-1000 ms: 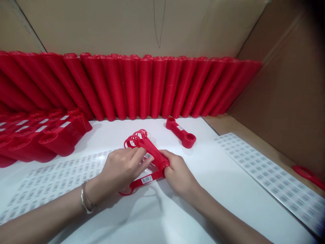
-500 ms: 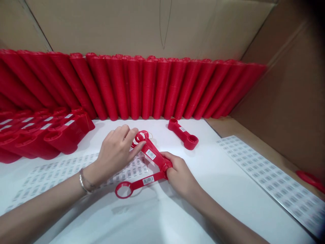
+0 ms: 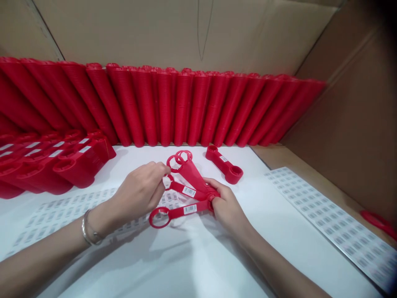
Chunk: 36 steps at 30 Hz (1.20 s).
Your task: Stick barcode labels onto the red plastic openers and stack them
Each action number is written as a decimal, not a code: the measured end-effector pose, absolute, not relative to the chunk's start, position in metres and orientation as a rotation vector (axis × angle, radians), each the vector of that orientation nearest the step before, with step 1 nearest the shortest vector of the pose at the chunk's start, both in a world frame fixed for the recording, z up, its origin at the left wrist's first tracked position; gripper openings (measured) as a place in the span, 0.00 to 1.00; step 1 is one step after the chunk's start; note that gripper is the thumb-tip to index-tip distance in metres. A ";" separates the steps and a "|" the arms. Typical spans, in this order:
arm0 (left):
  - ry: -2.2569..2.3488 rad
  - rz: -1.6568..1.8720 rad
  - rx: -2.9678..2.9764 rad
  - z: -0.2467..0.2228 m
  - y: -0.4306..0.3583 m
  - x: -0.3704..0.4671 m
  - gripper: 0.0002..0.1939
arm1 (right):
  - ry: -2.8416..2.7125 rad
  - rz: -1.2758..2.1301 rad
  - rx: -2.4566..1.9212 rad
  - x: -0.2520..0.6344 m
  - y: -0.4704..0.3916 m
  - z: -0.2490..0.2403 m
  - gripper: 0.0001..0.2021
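My right hand [image 3: 228,203] grips the joined ends of several flat red plastic pieces [image 3: 194,176], which fan out to the left. Each piece is a strip with a ring at its far end. White barcode labels [image 3: 190,209] are stuck on the two nearest strips. My left hand [image 3: 145,186] is closed at the ring of the middle strip, its fingertips pinching the ring's edge. The lowest strip's ring [image 3: 159,217] hangs free over the white table. Some of the rings at the top overlap.
A small stack of the red pieces [image 3: 223,163] with a label lies behind my right hand. Tall red stacks [image 3: 181,107] line the cardboard wall [image 3: 155,33]. Labelled stacks [image 3: 74,165] stand at left. Barcode sticker sheets lie at left [image 3: 62,215] and right [image 3: 335,223].
The red pieces have spread wider into a fan. My left hand has moved down slightly and its fingers have closed on a ring. The lowest strip has swung up a little.
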<state>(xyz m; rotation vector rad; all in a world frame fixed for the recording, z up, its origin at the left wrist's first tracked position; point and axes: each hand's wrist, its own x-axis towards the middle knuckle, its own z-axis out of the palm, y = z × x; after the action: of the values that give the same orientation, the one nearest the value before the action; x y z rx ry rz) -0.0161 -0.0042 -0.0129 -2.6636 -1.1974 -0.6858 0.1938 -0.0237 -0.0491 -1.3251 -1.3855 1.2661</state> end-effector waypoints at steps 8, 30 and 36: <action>-1.566 -0.179 -2.834 -0.010 -0.005 -0.014 0.17 | -1.463 1.236 -1.284 0.193 -0.023 -0.053 0.30; -1.874 -0.147 -2.812 -0.020 0.023 -0.038 0.10 | -1.541 1.175 -1.373 0.193 -0.024 -0.051 0.30; -1.796 -0.267 -2.919 0.002 0.012 -0.041 0.09 | -1.578 1.120 -1.419 0.194 -0.026 -0.049 0.30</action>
<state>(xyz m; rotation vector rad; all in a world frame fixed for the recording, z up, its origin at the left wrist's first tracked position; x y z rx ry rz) -0.0409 0.0121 0.0016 -2.9191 -1.7957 -0.2672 0.1940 -0.0259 -0.0487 -1.4190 -1.5782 1.1198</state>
